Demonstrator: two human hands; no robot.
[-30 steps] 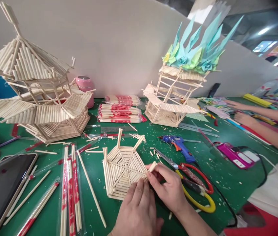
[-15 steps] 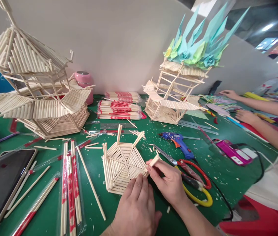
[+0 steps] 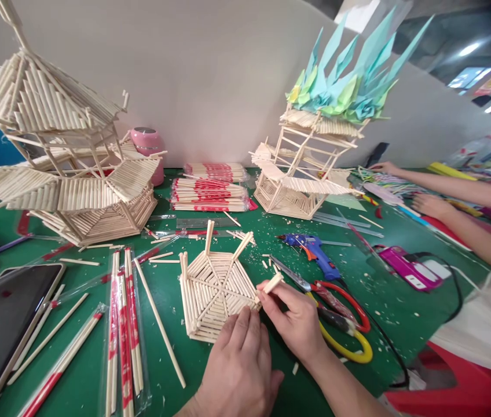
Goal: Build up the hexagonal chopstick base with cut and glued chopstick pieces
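On the green table lies a hexagonal base point(image 3: 215, 289) made of wooden sticks, with short upright posts at several corners. My left hand point(image 3: 241, 359) lies flat over its near edge, fingers extended and touching the sticks. At the right corner, my right hand point(image 3: 295, 318) pinches a short wooden stick post point(image 3: 273, 283), whose top end shows above the fingers. The post's foot is hidden behind my fingertips. Just right of that hand are scissors or pliers with red handles point(image 3: 350, 301) and a tool with yellow handles point(image 3: 354, 350).
A blue glue gun point(image 3: 310, 252) lies beyond the tools. Stick pagodas stand at back left point(image 3: 67, 191) and back right point(image 3: 306, 179). Packs of chopsticks point(image 3: 208, 194) sit between them. A phone point(image 3: 6, 324) is at left. Another person's arms point(image 3: 454, 214) reach in from the right.
My hands and the base hold almost the same positions. The view has shifted slightly, and the other person's far hand has moved a little left.
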